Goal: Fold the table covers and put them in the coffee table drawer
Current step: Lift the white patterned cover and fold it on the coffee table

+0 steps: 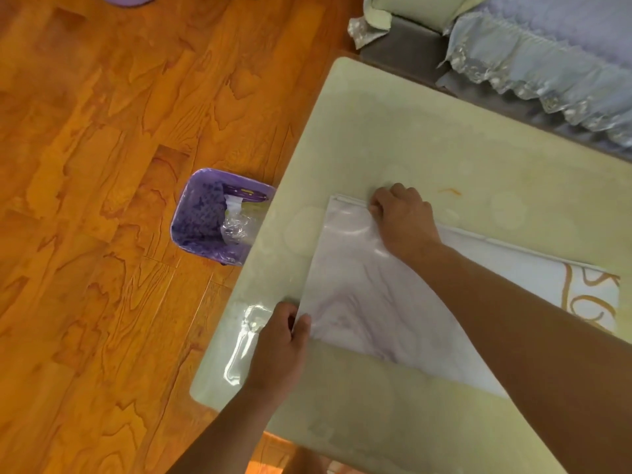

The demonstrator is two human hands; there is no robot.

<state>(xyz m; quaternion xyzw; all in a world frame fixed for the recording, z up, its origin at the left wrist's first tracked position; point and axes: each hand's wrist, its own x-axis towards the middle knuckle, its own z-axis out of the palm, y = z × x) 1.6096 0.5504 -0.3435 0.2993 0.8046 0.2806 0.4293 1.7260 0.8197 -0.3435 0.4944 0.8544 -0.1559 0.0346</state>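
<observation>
The left hand (285, 336) pinches the near left corner of the table cover (369, 302), with the thumb on top of the sheet and the fingers curled at its edge. The right hand (402, 217) has its fingers curled down on the far edge of the same cover, close to the far left corner, and it grips or presses there. The cover lies flat on the pale green tabletop (427, 131), already doubled over, with a gold pattern showing at its right end.

The sheet looks thin, glossy and flexible, like soft plastic, so I think it is light and a little slippery on the smooth tabletop. It will probably bend easily but may not keep a crease unless it is pressed flat. The corners and the straight edges seem the best places to hold it. A purple bin (219, 217) stands on the wooden floor beside the tabletop.
</observation>
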